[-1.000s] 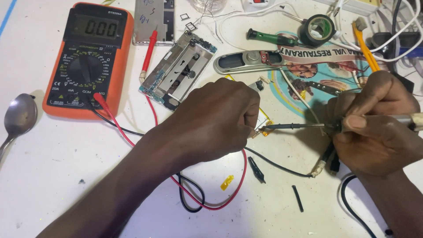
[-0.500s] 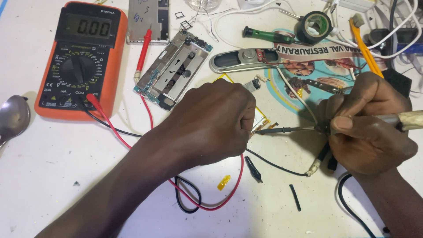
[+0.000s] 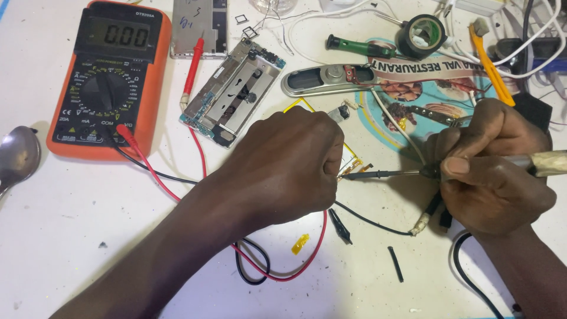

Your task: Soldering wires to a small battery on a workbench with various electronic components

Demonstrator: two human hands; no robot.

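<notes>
My right hand (image 3: pixel 493 168) grips a soldering iron (image 3: pixel 390 173) whose dark shaft points left, its tip meeting a small part with thin wires at the fingertips of my left hand (image 3: pixel 289 165). That left hand is closed in a fist over the small part, which is mostly hidden under the fingers; a yellow wire (image 3: pixel 293 106) loops out from behind it. An orange multimeter (image 3: pixel 109 77) lies at the far left, with red and black leads (image 3: pixel 159 177) running under my left forearm.
An opened phone frame (image 3: pixel 233 94) and a silver phone back (image 3: pixel 199 26) lie behind my left hand. A spoon (image 3: pixel 18 156) rests at the left edge. Black tape roll (image 3: pixel 420 35), green screwdriver (image 3: pixel 354 46), orange cutter (image 3: pixel 490 65), cables and a printed flyer (image 3: pixel 425 88) crowd the back right.
The view has drifted slightly, so everything sits a little lower and to the left. Both hands hold the same pose, with the iron tip at the small part.
</notes>
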